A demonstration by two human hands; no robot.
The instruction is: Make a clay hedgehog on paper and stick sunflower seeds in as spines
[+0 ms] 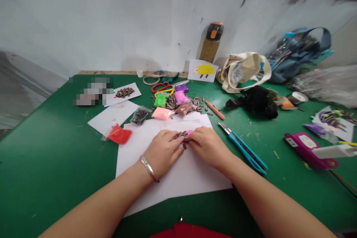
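A small piece of pink clay (189, 132) studded with striped sunflower seeds (182, 134) lies on white paper (178, 171) in front of me. My left hand (164, 150), with a silver bracelet at the wrist, rests on the paper with fingers stretched to the left side of the seeds. At the right end, my right hand (209, 144) has its fingers curled and pressed together against the clay; whatever lies between the fingertips is hidden. One brown leg-like bit (184, 146) shows below the clay.
Behind the paper lie clay packets, including a green packet (161, 100), and loose seeds. A red packet (119, 134) is at left. Scissors (245, 150) with blue handles, a purple power strip (309, 150) and a black cloth item (259, 103) are at right. A bottle (212, 42) stands by the wall.
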